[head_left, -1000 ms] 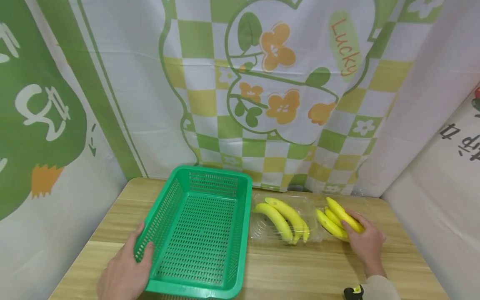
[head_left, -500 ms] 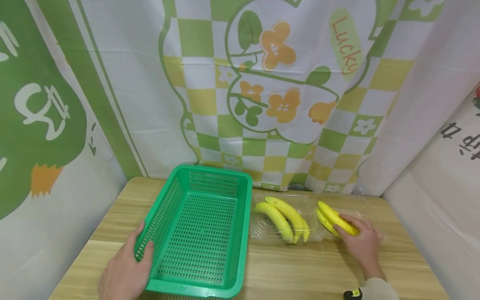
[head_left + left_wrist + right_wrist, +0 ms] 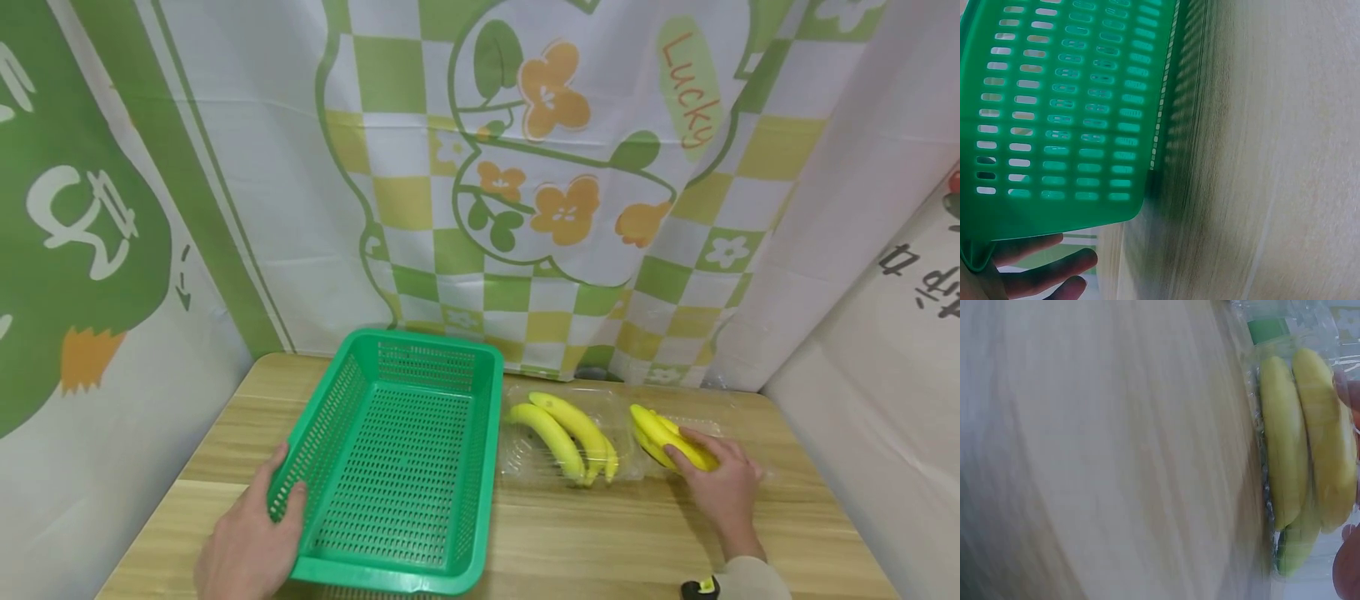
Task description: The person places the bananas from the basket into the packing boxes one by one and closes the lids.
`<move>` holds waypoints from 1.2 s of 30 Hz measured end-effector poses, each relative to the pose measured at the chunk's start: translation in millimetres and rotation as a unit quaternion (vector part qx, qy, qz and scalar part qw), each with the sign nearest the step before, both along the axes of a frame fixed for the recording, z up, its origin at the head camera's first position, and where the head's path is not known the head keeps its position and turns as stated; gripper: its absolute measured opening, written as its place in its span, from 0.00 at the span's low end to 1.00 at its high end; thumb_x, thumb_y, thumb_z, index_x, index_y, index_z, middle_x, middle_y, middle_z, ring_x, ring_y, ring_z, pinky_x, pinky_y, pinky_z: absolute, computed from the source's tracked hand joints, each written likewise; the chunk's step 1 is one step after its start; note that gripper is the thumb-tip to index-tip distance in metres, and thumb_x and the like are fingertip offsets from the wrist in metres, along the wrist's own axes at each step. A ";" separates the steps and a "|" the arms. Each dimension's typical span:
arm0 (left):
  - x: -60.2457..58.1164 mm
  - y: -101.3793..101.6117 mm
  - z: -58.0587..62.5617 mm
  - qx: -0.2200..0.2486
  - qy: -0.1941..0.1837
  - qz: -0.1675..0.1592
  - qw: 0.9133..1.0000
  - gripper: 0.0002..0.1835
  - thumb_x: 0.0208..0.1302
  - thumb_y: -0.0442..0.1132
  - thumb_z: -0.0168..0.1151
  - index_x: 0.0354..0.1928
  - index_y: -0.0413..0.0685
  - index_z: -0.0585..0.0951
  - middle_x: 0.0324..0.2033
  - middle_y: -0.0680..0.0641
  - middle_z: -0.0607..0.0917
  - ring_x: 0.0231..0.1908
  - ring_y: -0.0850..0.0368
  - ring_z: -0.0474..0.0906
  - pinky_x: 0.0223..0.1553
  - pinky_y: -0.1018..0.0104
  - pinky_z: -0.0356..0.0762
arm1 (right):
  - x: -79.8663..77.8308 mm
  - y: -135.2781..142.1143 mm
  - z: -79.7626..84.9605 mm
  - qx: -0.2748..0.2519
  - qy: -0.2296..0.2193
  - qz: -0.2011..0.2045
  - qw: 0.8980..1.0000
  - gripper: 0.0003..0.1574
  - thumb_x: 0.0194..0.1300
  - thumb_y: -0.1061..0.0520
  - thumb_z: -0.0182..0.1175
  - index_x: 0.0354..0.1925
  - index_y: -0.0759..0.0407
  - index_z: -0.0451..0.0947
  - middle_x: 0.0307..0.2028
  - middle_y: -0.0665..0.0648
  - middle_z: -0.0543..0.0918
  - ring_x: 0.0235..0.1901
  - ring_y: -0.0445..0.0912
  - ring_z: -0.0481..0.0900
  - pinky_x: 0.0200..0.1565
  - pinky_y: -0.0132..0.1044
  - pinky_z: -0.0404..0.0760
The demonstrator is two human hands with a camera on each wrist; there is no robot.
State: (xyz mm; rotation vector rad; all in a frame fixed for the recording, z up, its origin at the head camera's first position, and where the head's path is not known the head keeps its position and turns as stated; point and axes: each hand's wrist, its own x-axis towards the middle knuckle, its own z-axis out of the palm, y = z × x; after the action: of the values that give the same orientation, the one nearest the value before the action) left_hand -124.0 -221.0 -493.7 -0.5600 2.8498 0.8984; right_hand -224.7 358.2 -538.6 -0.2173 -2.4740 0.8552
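Note:
At the left side of the green plastic basket (image 3: 491, 433), my left hand (image 3: 247, 533) grips the rim, thumb over the inner side. Its fingers (image 3: 1054, 272) show past the slotted wall in the left wrist view. On the right, my right hand (image 3: 723, 492) holds a yellow banana (image 3: 663, 432) between thumb and fingers, over other bananas in a clear plastic box (image 3: 701, 423). The right wrist view shows bananas (image 3: 1285, 444) through the box's transparent side, with fingertips and thumb at the right edge. Part of the held banana is hidden by the hand.
Between basket and right hand stands another clear plastic box (image 3: 517, 471) with several bananas (image 3: 573, 425). A wooden table (image 3: 585, 542) carries everything. A patterned curtain (image 3: 457, 292) hangs close behind, with printed cloth at both sides.
My right hand has moved a little to the left with the banana, which now lies lower over the other bananas in its box. The left hand and basket have stayed put.

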 end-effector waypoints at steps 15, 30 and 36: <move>-0.8 -0.2 0.4 -0.001 -0.006 -0.006 1.000 0.40 0.80 0.71 0.31 0.87 0.70 0.40 0.77 0.26 0.65 0.62 0.15 0.75 0.36 0.39 0.85 | 15.2 -49.9 18.7 -0.163 0.065 -0.025 0.984 0.28 0.64 0.51 0.78 0.61 0.54 0.87 0.55 0.60 0.87 0.54 0.31 0.73 0.70 0.53 0.68; -3.8 0.3 -1.8 0.008 -0.016 -0.011 1.000 0.41 0.79 0.72 0.29 0.86 0.71 0.37 0.81 0.28 0.57 0.68 0.13 0.66 0.50 0.24 0.80 | 38.9 -66.6 7.4 -0.177 0.088 -0.042 0.979 0.28 0.64 0.54 0.78 0.61 0.54 0.86 0.54 0.65 0.87 0.52 0.33 0.75 0.60 0.22 0.63; -3.3 4.0 -1.4 -0.041 0.042 -0.012 0.998 0.39 0.82 0.65 0.35 0.87 0.59 0.47 0.79 0.26 0.58 0.69 0.14 0.62 0.61 0.17 0.68 | 40.7 -58.6 9.1 -0.182 0.083 -0.032 0.979 0.26 0.67 0.54 0.75 0.62 0.55 0.85 0.55 0.63 0.87 0.53 0.38 0.77 0.58 0.30 0.69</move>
State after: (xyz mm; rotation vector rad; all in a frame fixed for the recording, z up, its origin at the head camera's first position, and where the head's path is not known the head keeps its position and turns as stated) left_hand -127.3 -217.0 -495.2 -0.5062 2.9737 0.8235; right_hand -184.0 299.6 -529.6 -0.3345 -2.1311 1.2412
